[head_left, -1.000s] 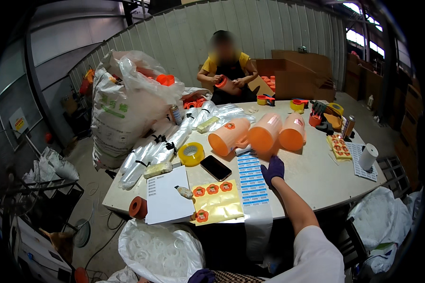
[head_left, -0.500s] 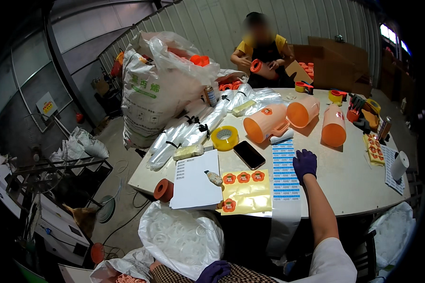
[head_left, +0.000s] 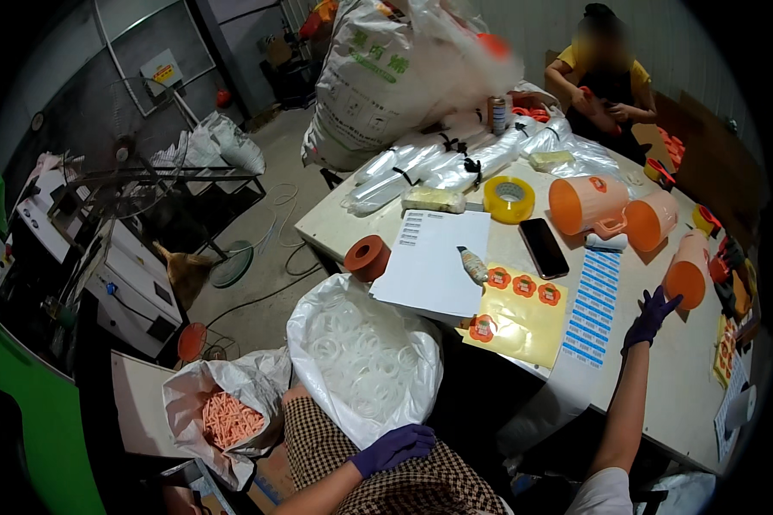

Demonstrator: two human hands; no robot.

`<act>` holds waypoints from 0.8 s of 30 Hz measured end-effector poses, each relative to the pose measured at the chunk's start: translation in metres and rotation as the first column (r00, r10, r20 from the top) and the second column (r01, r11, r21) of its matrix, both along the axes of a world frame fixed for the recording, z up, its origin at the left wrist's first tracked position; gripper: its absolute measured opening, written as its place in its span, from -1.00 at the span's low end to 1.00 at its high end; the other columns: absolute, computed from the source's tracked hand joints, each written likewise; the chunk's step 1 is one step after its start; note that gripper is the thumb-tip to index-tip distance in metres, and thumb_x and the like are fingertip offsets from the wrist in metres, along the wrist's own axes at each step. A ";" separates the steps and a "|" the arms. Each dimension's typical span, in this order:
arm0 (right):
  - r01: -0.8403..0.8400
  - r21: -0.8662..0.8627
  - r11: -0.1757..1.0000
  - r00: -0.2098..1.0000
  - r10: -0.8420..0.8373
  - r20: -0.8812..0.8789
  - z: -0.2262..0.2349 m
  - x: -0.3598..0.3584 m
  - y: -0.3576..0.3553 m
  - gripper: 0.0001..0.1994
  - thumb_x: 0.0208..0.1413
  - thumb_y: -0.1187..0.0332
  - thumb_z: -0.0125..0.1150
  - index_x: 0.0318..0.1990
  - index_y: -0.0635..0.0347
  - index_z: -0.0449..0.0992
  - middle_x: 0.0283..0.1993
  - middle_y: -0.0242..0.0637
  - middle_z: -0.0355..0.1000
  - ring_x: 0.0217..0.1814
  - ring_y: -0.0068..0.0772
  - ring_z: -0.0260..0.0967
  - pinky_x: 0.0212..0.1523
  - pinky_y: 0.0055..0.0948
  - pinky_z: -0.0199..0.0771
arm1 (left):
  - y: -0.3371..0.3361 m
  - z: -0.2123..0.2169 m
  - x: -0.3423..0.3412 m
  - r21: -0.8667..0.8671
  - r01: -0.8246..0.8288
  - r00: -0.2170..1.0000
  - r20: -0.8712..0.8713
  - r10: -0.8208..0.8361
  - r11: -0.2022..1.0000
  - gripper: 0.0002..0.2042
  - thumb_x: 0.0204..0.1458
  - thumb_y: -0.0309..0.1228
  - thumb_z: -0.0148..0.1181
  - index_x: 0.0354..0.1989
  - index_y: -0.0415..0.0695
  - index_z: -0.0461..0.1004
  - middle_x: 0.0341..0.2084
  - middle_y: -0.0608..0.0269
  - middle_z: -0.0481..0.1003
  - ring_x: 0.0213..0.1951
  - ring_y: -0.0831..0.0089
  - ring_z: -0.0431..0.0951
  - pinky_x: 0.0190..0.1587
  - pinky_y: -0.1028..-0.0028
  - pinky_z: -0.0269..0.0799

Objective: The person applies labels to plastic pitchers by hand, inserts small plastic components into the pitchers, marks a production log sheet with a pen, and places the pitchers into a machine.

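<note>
Over the right part of the table is my right hand [head_left: 652, 318], in a purple glove, fingers spread and holding nothing. Its fingertips reach toward the near end of an orange plastic jug [head_left: 687, 279] lying on its side; whether they touch it I cannot tell. Left of this hand lies a long strip of blue-and-white labels [head_left: 591, 296], its backing hanging over the table edge. Beyond the strip are an orange jug with a handle [head_left: 594, 202] and another orange jug [head_left: 653, 221]. My left hand [head_left: 395, 448], also gloved in purple, rests flat on my checked lap.
On the table [head_left: 331, 225] are a yellow sticker sheet [head_left: 524, 330], a phone [head_left: 544, 248], a tape roll [head_left: 508, 199], white papers [head_left: 429, 266] and bagged plastic sleeves [head_left: 455, 163]. A sack of clear rings [head_left: 365, 360] stands before me. A co-worker [head_left: 601, 94] sits across, handling an orange piece.
The view has swung left and down. My right hand has moved off the label strip, rightward to the orange jug. The left hand stays on my lap, with more of its forearm showing.
</note>
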State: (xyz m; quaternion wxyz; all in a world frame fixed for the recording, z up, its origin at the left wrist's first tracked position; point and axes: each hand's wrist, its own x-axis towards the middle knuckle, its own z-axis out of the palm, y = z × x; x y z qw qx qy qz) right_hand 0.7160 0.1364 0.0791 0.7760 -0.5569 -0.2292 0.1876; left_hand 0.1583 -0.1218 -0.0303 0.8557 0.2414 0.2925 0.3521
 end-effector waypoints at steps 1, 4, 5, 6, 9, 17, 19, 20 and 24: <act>0.030 -0.144 0.989 0.998 -0.037 -0.041 0.002 -0.012 -0.001 -0.30 0.31 0.15 0.07 0.53 -0.20 -0.09 0.30 -0.19 0.34 0.22 -0.18 0.40 0.20 -0.16 0.36 | -0.003 0.002 -0.001 -0.008 0.018 1.000 -0.007 -0.018 1.000 -0.55 0.36 -0.31 -0.08 0.31 -0.36 0.21 0.15 0.00 0.43 0.16 0.29 0.47 0.29 0.30 0.34; 0.053 -0.423 0.905 0.700 0.268 0.662 -0.029 0.050 0.002 -0.59 0.24 0.19 0.12 0.24 -0.07 0.45 0.12 -0.15 0.47 0.14 -0.13 0.43 0.11 -0.18 0.42 | 0.011 0.006 0.016 0.001 0.079 0.996 -0.035 -0.079 0.997 -0.54 0.36 -0.32 -0.09 0.33 -0.35 0.20 0.17 0.01 0.42 0.17 0.28 0.47 0.30 0.29 0.32; 0.216 -0.498 0.840 0.501 0.342 0.795 -0.017 0.010 0.005 -0.69 0.18 0.22 0.15 0.06 -0.01 0.55 0.02 -0.13 0.49 0.07 -0.09 0.44 0.06 -0.17 0.44 | 0.003 0.001 0.009 -0.012 0.050 0.998 -0.047 -0.051 0.999 -0.56 0.40 -0.35 -0.17 0.36 -0.34 0.16 0.19 0.05 0.40 0.20 0.33 0.42 0.30 0.37 0.30; 0.400 -0.499 0.769 0.276 0.418 0.865 0.011 -0.035 0.003 -0.77 0.12 0.26 0.19 -0.12 0.05 0.65 -0.09 -0.12 0.52 0.01 -0.05 0.44 0.02 -0.16 0.46 | -0.001 -0.001 0.003 0.051 0.062 0.993 -0.101 -0.057 0.997 -0.58 0.40 -0.37 -0.19 0.34 -0.34 0.18 0.18 0.04 0.40 0.21 0.31 0.42 0.31 0.36 0.29; 0.316 -0.439 0.841 0.308 0.347 0.886 0.017 -0.031 -0.003 -0.74 0.01 0.32 0.24 -0.12 0.10 0.66 -0.16 -0.12 0.49 -0.06 -0.03 0.42 0.01 -0.14 0.44 | 0.006 -0.012 0.004 -0.035 0.086 0.996 -0.032 -0.087 0.996 -0.58 0.39 -0.36 -0.17 0.33 -0.33 0.19 0.17 0.03 0.41 0.22 0.30 0.41 0.31 0.34 0.30; 0.268 -0.400 0.876 0.337 0.304 0.891 0.018 -0.032 -0.009 -0.72 0.02 0.33 0.19 -0.12 0.15 0.65 -0.17 -0.09 0.49 -0.08 -0.02 0.43 0.01 -0.14 0.43 | 0.009 -0.011 0.007 -0.049 0.059 0.998 0.041 -0.057 0.997 -0.56 0.35 -0.32 -0.07 0.31 -0.31 0.22 0.11 0.02 0.46 0.20 0.28 0.43 0.29 0.30 0.32; 0.255 -0.415 0.873 0.319 0.329 0.889 0.019 -0.028 -0.009 -0.72 0.02 0.33 0.19 -0.12 0.16 0.65 -0.16 -0.08 0.50 -0.07 0.00 0.43 0.01 -0.12 0.43 | 0.010 -0.007 0.008 -0.058 0.064 0.997 0.045 -0.061 0.996 -0.55 0.35 -0.30 -0.05 0.31 -0.30 0.23 0.09 0.04 0.47 0.19 0.30 0.44 0.28 0.31 0.34; 0.253 -0.428 0.867 0.307 0.348 0.886 0.020 -0.028 -0.008 -0.72 0.02 0.32 0.19 -0.12 0.17 0.64 -0.16 -0.07 0.50 -0.06 0.01 0.43 0.01 -0.11 0.43 | 0.010 -0.007 0.008 -0.052 0.057 0.997 0.047 -0.055 0.997 -0.55 0.35 -0.30 -0.05 0.31 -0.30 0.23 0.09 0.04 0.47 0.19 0.30 0.44 0.28 0.31 0.34; 0.271 -0.498 0.824 0.344 0.401 0.849 0.017 -0.028 -0.005 -0.69 0.03 0.30 0.19 -0.07 0.15 0.64 -0.04 -0.05 0.52 0.04 0.02 0.44 0.11 -0.12 0.42 | 0.008 -0.010 0.006 -0.055 0.054 0.998 0.031 -0.052 0.997 -0.55 0.35 -0.30 -0.05 0.31 -0.31 0.23 0.11 0.03 0.46 0.15 0.31 0.47 0.26 0.31 0.36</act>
